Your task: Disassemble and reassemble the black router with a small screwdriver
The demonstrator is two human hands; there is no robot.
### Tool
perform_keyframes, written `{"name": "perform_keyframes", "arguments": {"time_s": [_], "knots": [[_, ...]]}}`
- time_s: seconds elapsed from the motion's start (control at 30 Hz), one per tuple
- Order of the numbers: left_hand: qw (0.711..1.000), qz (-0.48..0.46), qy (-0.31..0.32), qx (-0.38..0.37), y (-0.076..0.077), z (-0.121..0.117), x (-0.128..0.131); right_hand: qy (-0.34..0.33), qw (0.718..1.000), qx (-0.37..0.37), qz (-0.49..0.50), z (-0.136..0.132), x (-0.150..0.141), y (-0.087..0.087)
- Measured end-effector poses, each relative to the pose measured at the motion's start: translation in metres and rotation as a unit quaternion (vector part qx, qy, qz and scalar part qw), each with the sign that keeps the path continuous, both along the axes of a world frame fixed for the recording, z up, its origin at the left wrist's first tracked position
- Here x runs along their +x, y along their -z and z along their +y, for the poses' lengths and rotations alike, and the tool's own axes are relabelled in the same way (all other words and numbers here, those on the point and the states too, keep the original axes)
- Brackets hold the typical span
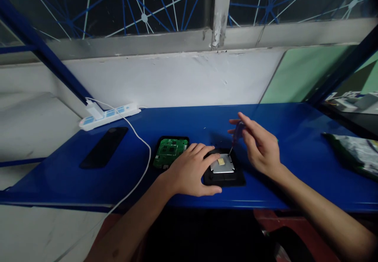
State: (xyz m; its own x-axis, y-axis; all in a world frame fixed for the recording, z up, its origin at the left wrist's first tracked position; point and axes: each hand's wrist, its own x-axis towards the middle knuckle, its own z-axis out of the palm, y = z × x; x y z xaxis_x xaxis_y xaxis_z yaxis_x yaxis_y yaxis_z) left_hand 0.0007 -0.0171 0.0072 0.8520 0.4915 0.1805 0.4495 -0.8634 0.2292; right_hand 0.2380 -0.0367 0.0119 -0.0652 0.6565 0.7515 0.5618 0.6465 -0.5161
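A black plastic casing half point(227, 180) lies on the blue table, with a silver metal plate point(226, 166) fixed inside it. On that plate sits a small yellowish square pad point(221, 161). My left hand point(193, 169) rests over the casing's left side, fingers spread, holding it down. In my right hand point(261, 144) is a screwdriver point(237, 133) with a translucent purplish handle, held upright and slightly tilted. Its tip meets the plate's upper right corner; a screw there is too small to make out. Left of my left hand, a green circuit board point(168, 152) lies in another black shell.
A black phone point(104, 148) lies at the left, near a white power strip point(110, 116) with a charger point(95, 110) plugged in. Its white cable point(150, 152) runs across the table and over the front edge. A crumpled plastic packet point(354, 154) lies at the right.
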Motion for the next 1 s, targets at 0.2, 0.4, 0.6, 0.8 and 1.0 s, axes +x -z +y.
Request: {"name": "perform_keyframes", "arguments": {"time_s": [0.2, 0.4, 0.6, 0.8, 1.0], "knots": [[1.0, -0.001, 0.0, 0.0, -0.0001, 0.0005, -0.0002, 0.017, 0.999, 0.035, -0.015, 0.0028, -0.0013, -0.0014], [1.0, 0.002, 0.001, -0.002, -0.0008, 0.0002, -0.0008, 0.025, 0.999, 0.037, -0.001, 0.0039, 0.0002, -0.0007], [1.0, 0.0, 0.0, 0.0, -0.0003, 0.0003, 0.0001, 0.003, 1.0, 0.004, 0.027, 0.002, -0.0004, -0.0001], [1.0, 0.004, -0.005, 0.005, -0.0015, -0.0004, 0.0005, 0.001, 1.0, -0.014, 0.016, -0.0018, 0.0003, -0.002], [1.0, -0.004, -0.003, 0.006, -0.001, -0.0006, 0.0002, 0.008, 1.0, -0.014, 0.025, -0.0023, 0.0001, -0.0018]]}}
